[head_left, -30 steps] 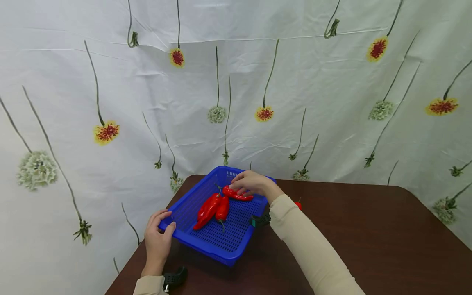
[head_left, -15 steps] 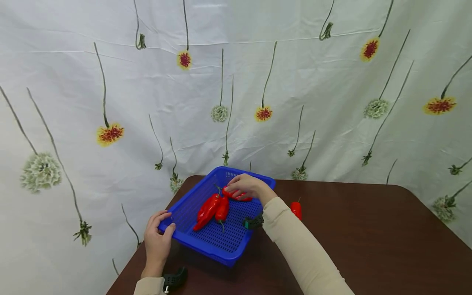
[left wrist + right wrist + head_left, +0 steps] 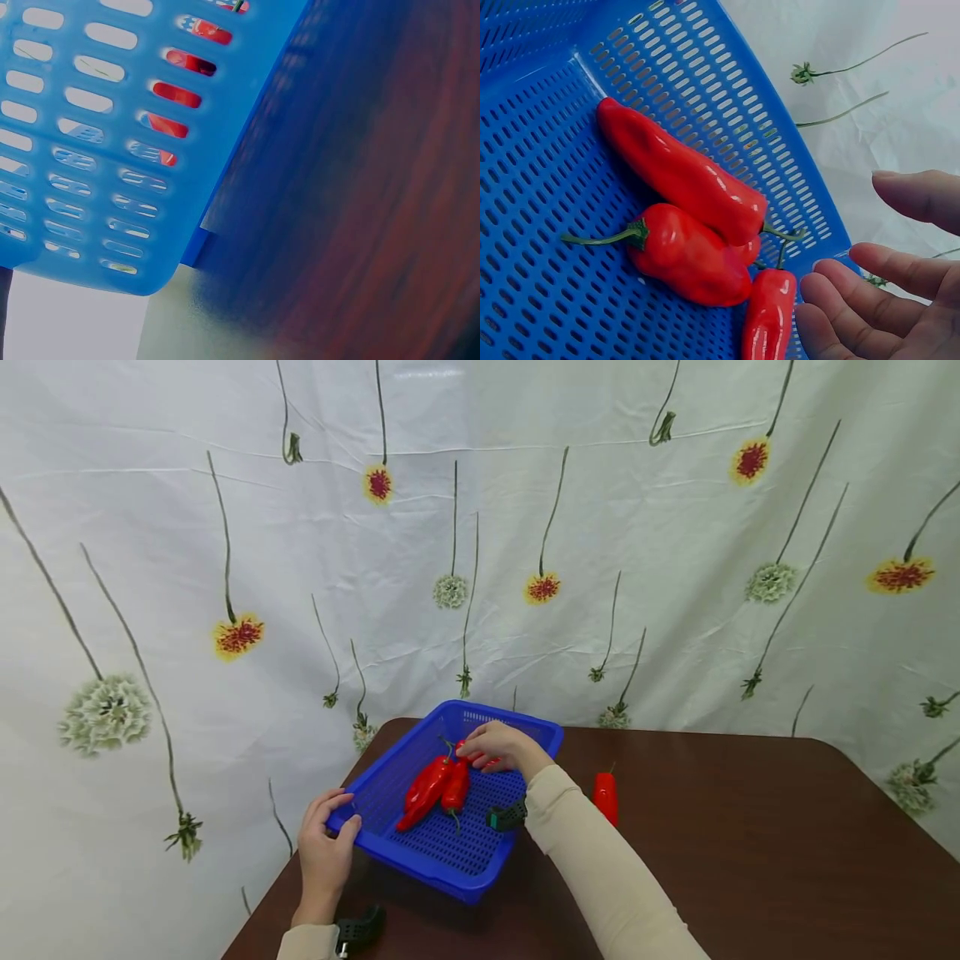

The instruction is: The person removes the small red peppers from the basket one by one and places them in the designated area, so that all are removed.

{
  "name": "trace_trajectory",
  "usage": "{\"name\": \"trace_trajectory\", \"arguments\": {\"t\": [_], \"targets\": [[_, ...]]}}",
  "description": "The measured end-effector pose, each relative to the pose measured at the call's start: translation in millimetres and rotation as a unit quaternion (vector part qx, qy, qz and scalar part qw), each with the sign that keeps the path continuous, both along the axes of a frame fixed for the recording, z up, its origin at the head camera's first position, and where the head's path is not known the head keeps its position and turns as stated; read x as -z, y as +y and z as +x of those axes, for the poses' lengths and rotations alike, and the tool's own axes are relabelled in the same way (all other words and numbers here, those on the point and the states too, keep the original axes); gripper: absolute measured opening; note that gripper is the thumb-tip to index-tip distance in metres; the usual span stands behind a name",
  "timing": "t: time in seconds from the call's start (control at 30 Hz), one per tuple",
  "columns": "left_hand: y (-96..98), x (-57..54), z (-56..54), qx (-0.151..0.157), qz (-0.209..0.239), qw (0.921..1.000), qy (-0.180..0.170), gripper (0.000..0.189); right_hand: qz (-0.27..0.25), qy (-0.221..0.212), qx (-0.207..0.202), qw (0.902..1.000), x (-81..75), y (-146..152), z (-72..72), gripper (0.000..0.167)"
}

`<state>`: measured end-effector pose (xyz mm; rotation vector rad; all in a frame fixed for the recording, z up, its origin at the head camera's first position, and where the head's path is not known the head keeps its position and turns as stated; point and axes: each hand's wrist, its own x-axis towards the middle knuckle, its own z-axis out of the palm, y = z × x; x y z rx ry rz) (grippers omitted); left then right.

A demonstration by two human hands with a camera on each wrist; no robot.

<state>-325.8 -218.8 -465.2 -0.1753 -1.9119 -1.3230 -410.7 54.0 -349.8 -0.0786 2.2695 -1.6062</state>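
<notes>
My left hand (image 3: 324,860) grips the near-left corner of a blue plastic basket (image 3: 420,862), thumb and fingers on its rim. Inside lie several red peppers: a long one (image 3: 682,176), a stubby one with a green stem (image 3: 686,259), part of another hidden beneath, and one at the far side (image 3: 769,315). Over that last pepper hovers my right hand (image 3: 501,748), its fingers loosely extended and the thumb held apart; fingertips come right at the pepper's side. In the left wrist view, red shows through slots in the basket wall (image 3: 217,127).
Another red pepper (image 3: 606,797) lies on the dark brown table (image 3: 750,843), right of the basket and partly behind my right sleeve (image 3: 600,868). A white cloth (image 3: 337,552) printed with flowers hangs behind the table.
My right hand and forearm have shifted a little left and down, uncovering more of the pepper on the table. The left hand and basket hold nearly the same place.
</notes>
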Motion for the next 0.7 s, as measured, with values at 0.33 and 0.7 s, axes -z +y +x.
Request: {"name": "trace_trajectory", "arguments": {"t": [0.33,0.7], "targets": [[-2.4,-1.8,-2.1,-0.001,0.003,1.0000,-0.008,0.029,-0.007,0.015,0.055,0.9983,9.4,-14,-0.8,0.040],[-2.2,-5.2,-0.6,0.001,-0.003,0.9999,-0.012,0.028,-0.011,-0.001,0.071,0.9974,15.4,-27,0.8,0.055]]}}
